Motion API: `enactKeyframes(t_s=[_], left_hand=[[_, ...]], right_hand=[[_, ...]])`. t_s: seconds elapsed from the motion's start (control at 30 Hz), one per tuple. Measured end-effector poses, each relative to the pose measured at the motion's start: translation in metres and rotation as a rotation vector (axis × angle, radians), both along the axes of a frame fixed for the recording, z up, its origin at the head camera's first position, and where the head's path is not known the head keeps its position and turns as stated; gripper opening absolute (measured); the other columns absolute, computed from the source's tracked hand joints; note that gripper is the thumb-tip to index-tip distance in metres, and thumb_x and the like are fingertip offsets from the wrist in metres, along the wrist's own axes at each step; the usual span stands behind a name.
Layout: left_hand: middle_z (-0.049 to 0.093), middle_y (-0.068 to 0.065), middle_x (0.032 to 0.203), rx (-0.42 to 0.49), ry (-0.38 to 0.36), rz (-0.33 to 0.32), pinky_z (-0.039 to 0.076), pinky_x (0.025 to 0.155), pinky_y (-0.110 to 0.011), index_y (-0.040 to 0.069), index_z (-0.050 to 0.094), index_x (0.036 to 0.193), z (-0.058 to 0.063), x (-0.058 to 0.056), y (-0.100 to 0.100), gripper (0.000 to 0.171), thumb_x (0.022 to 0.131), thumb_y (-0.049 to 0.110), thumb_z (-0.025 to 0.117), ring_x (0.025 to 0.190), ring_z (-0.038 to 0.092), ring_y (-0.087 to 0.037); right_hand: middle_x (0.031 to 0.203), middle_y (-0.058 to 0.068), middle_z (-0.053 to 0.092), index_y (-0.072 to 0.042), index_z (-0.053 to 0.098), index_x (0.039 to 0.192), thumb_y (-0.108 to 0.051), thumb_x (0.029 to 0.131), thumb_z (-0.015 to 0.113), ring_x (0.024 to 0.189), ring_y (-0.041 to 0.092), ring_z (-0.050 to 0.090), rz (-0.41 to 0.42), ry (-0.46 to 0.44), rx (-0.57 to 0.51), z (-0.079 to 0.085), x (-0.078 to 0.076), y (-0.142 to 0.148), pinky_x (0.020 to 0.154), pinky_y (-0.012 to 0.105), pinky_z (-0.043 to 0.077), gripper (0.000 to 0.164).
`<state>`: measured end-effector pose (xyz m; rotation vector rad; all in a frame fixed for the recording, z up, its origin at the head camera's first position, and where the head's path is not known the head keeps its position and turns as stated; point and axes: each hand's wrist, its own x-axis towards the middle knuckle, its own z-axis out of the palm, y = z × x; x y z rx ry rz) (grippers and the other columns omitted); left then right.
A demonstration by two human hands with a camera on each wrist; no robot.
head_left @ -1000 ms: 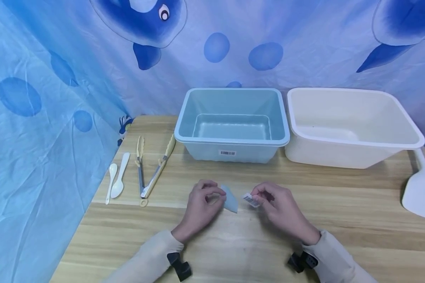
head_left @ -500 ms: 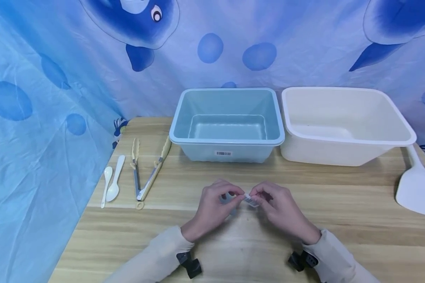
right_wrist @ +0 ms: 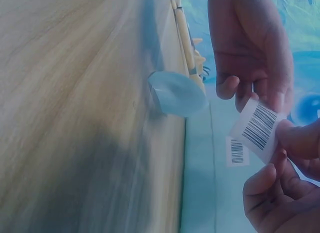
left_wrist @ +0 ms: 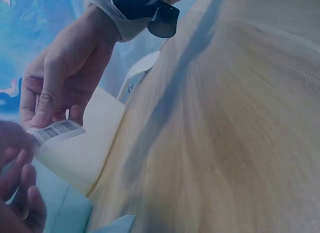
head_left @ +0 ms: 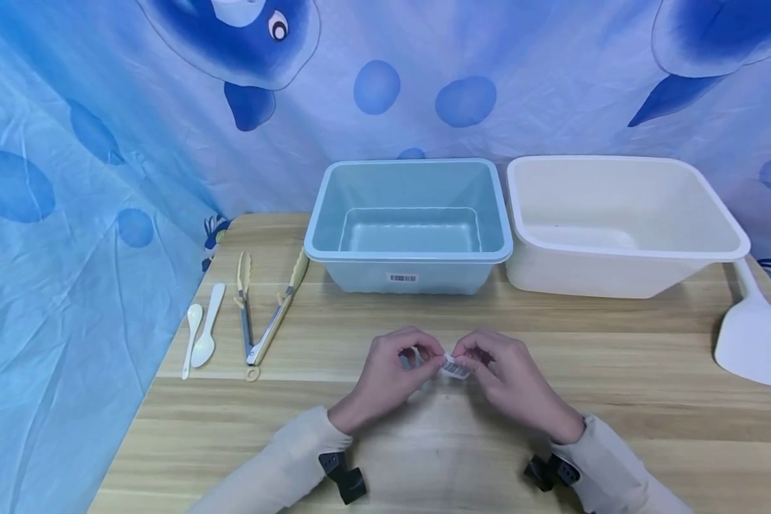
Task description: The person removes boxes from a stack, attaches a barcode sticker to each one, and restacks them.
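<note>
Between my hands, a small white barcode label (head_left: pixel 454 368) is held up above the wooden table. My right hand (head_left: pixel 507 378) pinches one side of it between thumb and finger, and my left hand (head_left: pixel 392 375) pinches its opposite edge. The right wrist view shows the barcode label (right_wrist: pixel 256 128) tilted, with black bars on its face and thumbs of both hands at its corner. Close by on the table stands a thin, pale blue curved piece (right_wrist: pixel 180 95); in the head view my left hand mostly hides it.
Behind my hands stand a light blue bin (head_left: pixel 407 255) with a barcode on its front, and a white bin (head_left: pixel 617 275) to its right. White spoons (head_left: pixel 203 348) and open tongs (head_left: pixel 275 325) lie at left, a white spatula (head_left: pixel 754 343) at right.
My left hand has left the pale blue piece, moved right and taken the label's edge. My right hand keeps its pinch nearly in place. The head view has shifted slightly.
</note>
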<state>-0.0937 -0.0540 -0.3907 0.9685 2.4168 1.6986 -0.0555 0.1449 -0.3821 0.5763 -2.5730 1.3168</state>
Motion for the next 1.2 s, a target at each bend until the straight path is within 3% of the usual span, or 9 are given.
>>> enactKeyframes(t_s=[0.17,0.3,0.5,0.67,0.8,1.03,1.2], left_hand=[[0.068,-0.002,0.081,0.003,0.019,-0.090,0.052,0.062,-0.021,0.009,0.068,0.087,-0.002,0.000,0.003,0.008,0.085,0.001,0.069,0.071,0.057,-0.004],[0.064,-0.002,0.079,-0.003,-0.006,-0.063,0.048,0.059,-0.018,0.008,0.064,0.088,0.002,0.001,0.008,0.006,0.088,0.002,0.065,0.068,0.053,-0.003],[0.064,-0.009,0.086,0.056,-0.195,0.048,0.045,0.061,-0.017,0.002,0.063,0.091,0.012,-0.002,0.017,0.003,0.090,0.005,0.064,0.073,0.053,-0.008],[0.063,-0.018,0.096,0.200,-0.334,0.080,0.048,0.066,-0.015,-0.005,0.063,0.096,0.017,-0.008,0.027,0.008,0.089,-0.001,0.062,0.081,0.058,-0.011],[0.063,-0.019,0.099,0.244,-0.325,0.066,0.049,0.069,-0.016,-0.005,0.062,0.097,0.018,-0.013,0.037,0.009,0.090,0.000,0.062,0.083,0.059,-0.010],[0.064,-0.016,0.098,0.237,-0.313,0.060,0.047,0.069,-0.015,-0.002,0.064,0.098,0.016,-0.021,0.065,0.010,0.090,0.005,0.064,0.082,0.058,-0.006],[0.067,-0.015,0.099,0.233,-0.323,0.026,0.049,0.069,-0.015,0.001,0.067,0.099,0.012,-0.027,0.094,0.012,0.089,0.006,0.066,0.083,0.059,-0.004]], right_hand=[[0.077,-0.010,0.059,-0.017,0.067,0.086,0.001,0.083,0.070,0.066,0.000,0.049,-0.009,0.027,0.020,0.000,0.001,0.003,0.056,0.018,0.045,0.018],[0.075,-0.007,0.063,-0.013,0.070,0.090,0.000,0.081,0.073,0.065,-0.001,0.051,-0.020,0.052,-0.008,0.002,0.001,0.010,0.056,0.019,0.048,0.016],[0.086,-0.001,0.067,-0.005,0.069,0.101,0.004,0.080,0.074,0.072,0.003,0.059,-0.131,0.016,-0.139,0.013,0.000,0.026,0.060,0.020,0.053,0.024],[0.100,0.000,0.068,0.003,0.063,0.102,0.008,0.082,0.069,0.082,0.007,0.063,-0.218,-0.102,-0.364,0.016,0.001,0.032,0.068,0.019,0.055,0.021],[0.097,-0.005,0.068,0.004,0.064,0.099,0.005,0.083,0.070,0.081,0.007,0.064,-0.260,-0.127,-0.419,0.013,0.000,0.031,0.068,0.019,0.056,0.017],[0.085,-0.016,0.068,-0.003,0.071,0.091,-0.001,0.082,0.074,0.072,0.003,0.062,-0.441,-0.020,-0.317,0.008,-0.001,0.043,0.063,0.014,0.050,0.010],[0.081,-0.022,0.068,0.002,0.071,0.091,0.006,0.079,0.074,0.065,0.000,0.061,-0.532,0.043,-0.320,0.003,0.000,0.066,0.059,0.011,0.048,0.014]])
